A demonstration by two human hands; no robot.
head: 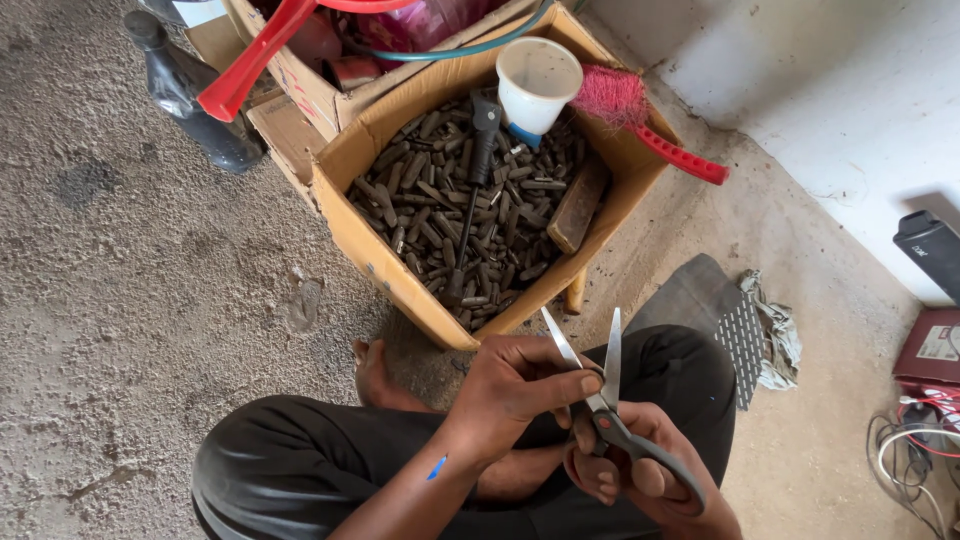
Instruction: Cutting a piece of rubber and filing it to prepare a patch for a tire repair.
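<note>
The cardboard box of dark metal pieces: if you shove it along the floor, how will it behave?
The cardboard box is probably heavy, since dark metal pieces fill it nearly to the rim. It would likely drag on the rough concrete floor rather than slide. Its thin walls may bow, and the white cup on top might tip.
</note>
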